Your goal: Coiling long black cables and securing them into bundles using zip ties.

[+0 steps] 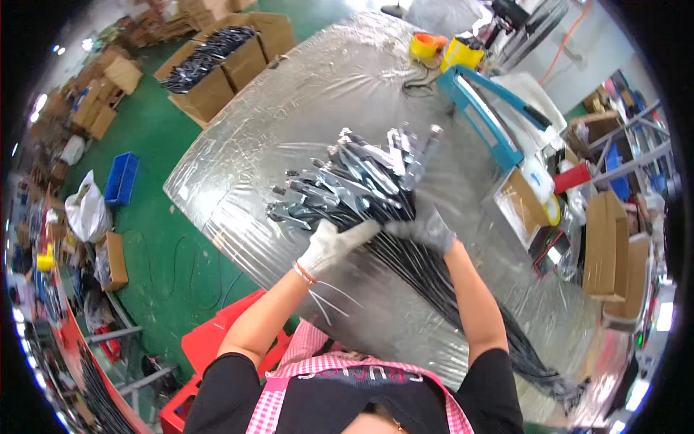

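A thick bundle of black cables [419,271] lies slantwise across the table, its connector ends fanned out at the far end. Clear or silvery sleeves [369,170] cover many of those ends. My left hand [329,244], in a pale glove, grips the bundle's left side just below the connectors, its fingers reaching over the cables. Against the right side rests my right hand [432,230], in a greyish glove; its fingers are smeared by motion. The fingertips of both hands nearly meet on top. A few thin white strips [325,307] lie beside my left wrist.
Shiny clear film covers the table [246,173]. A teal bar-shaped device with a lever [484,119] stands at the far right, near yellow tape rolls [423,47]. Cartons of black cables [217,69] stand beyond the left edge. A red stool [224,325] is at lower left.
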### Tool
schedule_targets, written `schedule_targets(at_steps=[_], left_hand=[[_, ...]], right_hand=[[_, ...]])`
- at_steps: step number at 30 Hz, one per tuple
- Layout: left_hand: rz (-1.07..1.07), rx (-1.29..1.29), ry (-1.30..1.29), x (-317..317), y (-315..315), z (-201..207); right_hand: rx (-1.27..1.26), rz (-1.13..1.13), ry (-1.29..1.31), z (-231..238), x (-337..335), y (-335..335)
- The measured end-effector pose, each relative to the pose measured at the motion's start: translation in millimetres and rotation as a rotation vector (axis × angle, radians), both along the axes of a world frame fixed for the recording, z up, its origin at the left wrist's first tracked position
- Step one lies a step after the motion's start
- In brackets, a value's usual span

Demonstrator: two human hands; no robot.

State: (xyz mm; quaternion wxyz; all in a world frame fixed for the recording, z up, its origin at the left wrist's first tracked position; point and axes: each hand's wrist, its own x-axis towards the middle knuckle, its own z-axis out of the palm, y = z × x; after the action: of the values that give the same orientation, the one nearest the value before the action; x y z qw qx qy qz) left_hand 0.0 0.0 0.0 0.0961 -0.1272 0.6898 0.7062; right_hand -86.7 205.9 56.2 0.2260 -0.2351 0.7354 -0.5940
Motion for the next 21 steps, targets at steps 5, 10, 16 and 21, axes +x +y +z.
schedule_targets(at_steps=[5, 10, 16, 21], left_hand=[[-0.039, 0.131, -0.449, -57.1, -65.2, -40.7], [-0.088, 0.188, -0.604, -67.1, -72.9, -43.3], [-0.250, 0.260, -0.533, -70.6, -82.9, -46.1], [-0.347, 0.128, -0.497, -67.2, -79.8, -57.8]], right_hand=[[0.318, -0.571, -0.008, -71.0, -82.2, -34.6], [0.833, -0.938, 0.673, -123.7, -15.6, 16.6], [1.000, -0.873, 0.358, -147.0, 82.6, 0.8], [1.189, -0.917, 0.211, -144.7, 20.8, 20.0]])
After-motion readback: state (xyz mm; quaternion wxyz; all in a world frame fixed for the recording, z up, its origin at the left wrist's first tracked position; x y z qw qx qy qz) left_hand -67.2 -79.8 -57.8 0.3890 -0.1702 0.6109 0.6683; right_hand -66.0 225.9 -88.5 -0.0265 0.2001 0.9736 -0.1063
